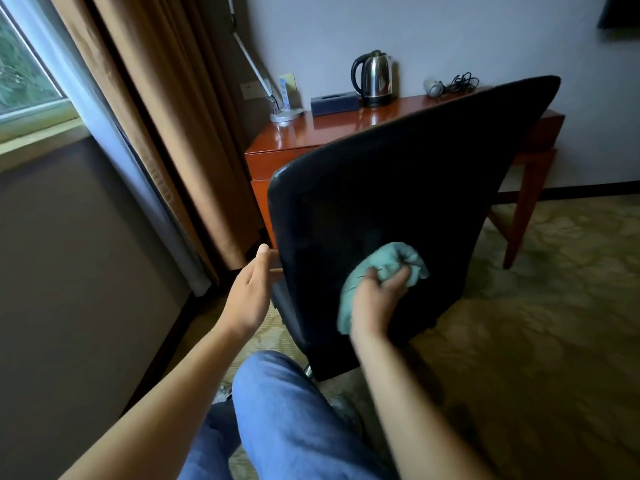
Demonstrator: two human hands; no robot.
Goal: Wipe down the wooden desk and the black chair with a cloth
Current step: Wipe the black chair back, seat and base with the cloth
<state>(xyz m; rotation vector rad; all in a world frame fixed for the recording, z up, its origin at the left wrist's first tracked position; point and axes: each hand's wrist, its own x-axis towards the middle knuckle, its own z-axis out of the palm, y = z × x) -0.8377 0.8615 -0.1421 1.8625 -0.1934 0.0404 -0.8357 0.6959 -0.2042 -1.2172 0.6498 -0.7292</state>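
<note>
The black chair [398,188] stands with its tall backrest facing me, in front of the glossy wooden desk [332,129]. My right hand [375,299] grips a bunched teal cloth [391,263] and presses it against the lower middle of the backrest. At the backrest's left edge, my left hand [251,292] has its fingers reaching round to the chair's far side, where they are hidden; only the thumb and palm show.
On the desk stand a steel kettle [374,77], a dark tissue box [334,102], a lamp base [284,116] and a hair dryer with cord [446,85]. Brown curtains [166,109] and a window lie to the left. My knee in blue jeans [287,410] is below the chair.
</note>
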